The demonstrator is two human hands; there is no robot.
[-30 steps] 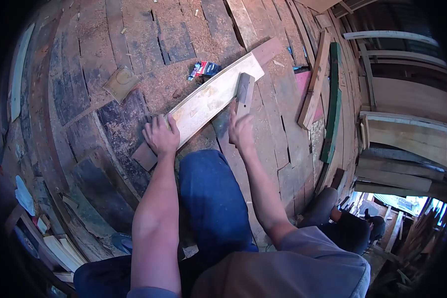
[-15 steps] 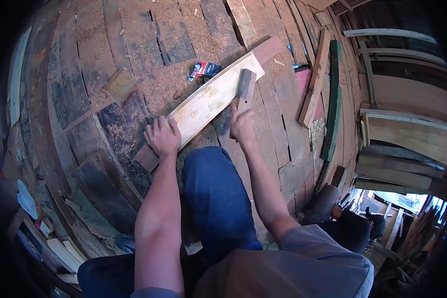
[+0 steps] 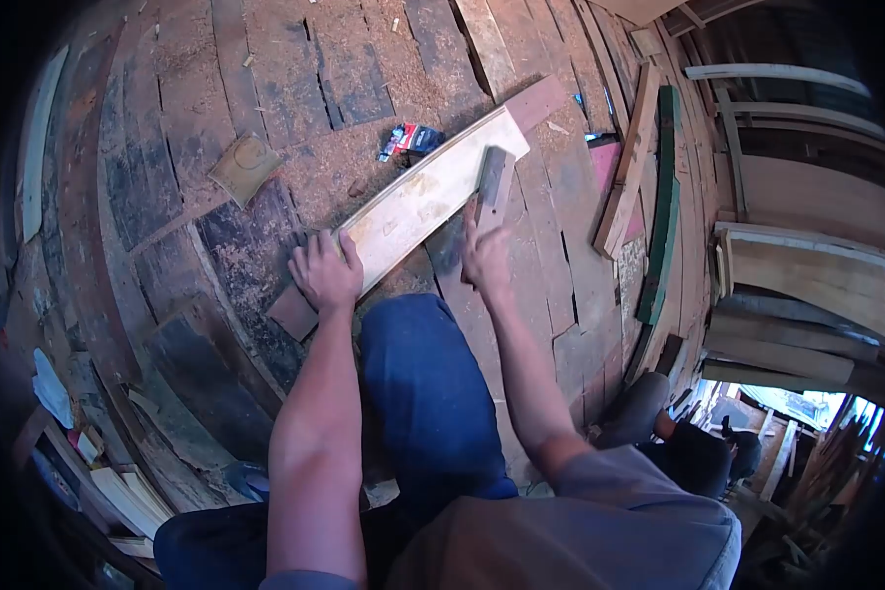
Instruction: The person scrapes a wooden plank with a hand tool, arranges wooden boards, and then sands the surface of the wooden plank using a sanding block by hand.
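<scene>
A long pale board [image 3: 418,202] lies aslant on a longer reddish-brown plank [image 3: 541,101], which shows past both of its ends. My left hand [image 3: 326,270] lies over the board's lower-left end, its thumb along the pale wood and its fingers bent over the end. Near the upper-right end, a narrow wooden block with a dark face [image 3: 494,182] overlaps the board's near edge. My right hand [image 3: 487,258] is closed round the block's near end, with the index finger stretched along it. My palm hides that end, and the block's exact kind cannot be made out.
A small red and dark packet [image 3: 410,140] lies just beyond the board. Left of it is a tan flat piece [image 3: 244,169]. Sawdust covers the plank floor [image 3: 265,79]. A brown beam [image 3: 629,167] and a green one [image 3: 664,206] lie right. Another person's leg [image 3: 634,408] shows lower right.
My right hand and the block have come slightly nearer to my body along the board's edge. My left hand keeps its place on the board. The whole view has shifted a little.
</scene>
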